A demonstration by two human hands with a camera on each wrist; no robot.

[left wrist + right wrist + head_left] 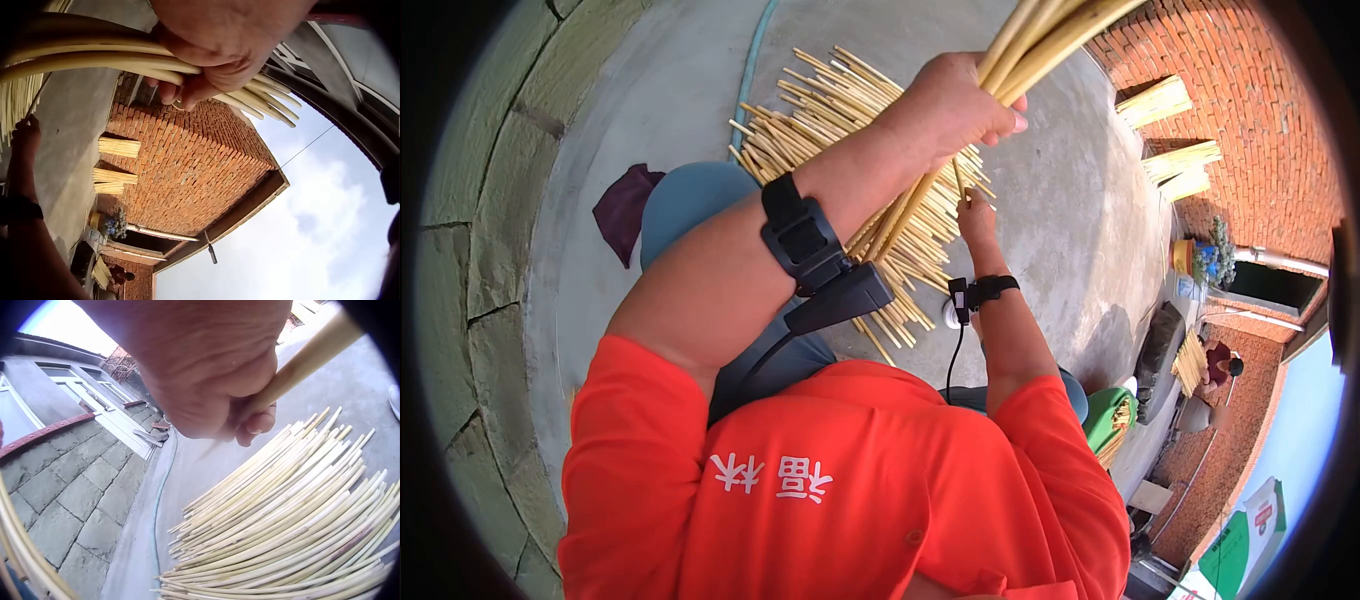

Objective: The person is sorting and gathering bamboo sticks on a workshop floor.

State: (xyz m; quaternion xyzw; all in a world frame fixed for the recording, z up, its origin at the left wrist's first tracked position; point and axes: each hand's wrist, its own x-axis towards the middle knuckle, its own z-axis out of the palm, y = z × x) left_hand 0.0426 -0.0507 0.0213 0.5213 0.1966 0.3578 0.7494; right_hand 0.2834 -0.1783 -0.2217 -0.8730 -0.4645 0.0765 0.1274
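1. The bunch of pale sticks (1065, 40) is held aloft over the near pile (825, 115), its long axis set on a diagonal: in the head view one end is pointed to the upper right, the other to the lower left, beneath the forearm.
2. The bunch is gripped by the left hand (970, 105), with the fingers curled round it.
3. A single stick (309, 359) is pinched by the right hand (977, 218), just beside the lower part of the bunch.
4. The pile is spread on the concrete floor (1065, 190), its sticks laid from upper left to lower right, across the line of the bunch; its ends are uneven.
5. Bare floor is seen to the right of the pile, as far as the brick wall (1240, 80), against which bundles (1157, 101) are leaned.
6. The pile's left side is bordered by a blue hose (752, 70); farther left, stone blocks (510, 190) are seen.
7. The near left side is blocked by a blue-clad knee (695, 195), with a dark cloth (622, 212) beside it.
8. At the lower right, sticks are held in a green bag (1103, 412); beyond, another person (1222, 366) is seen near more sticks.
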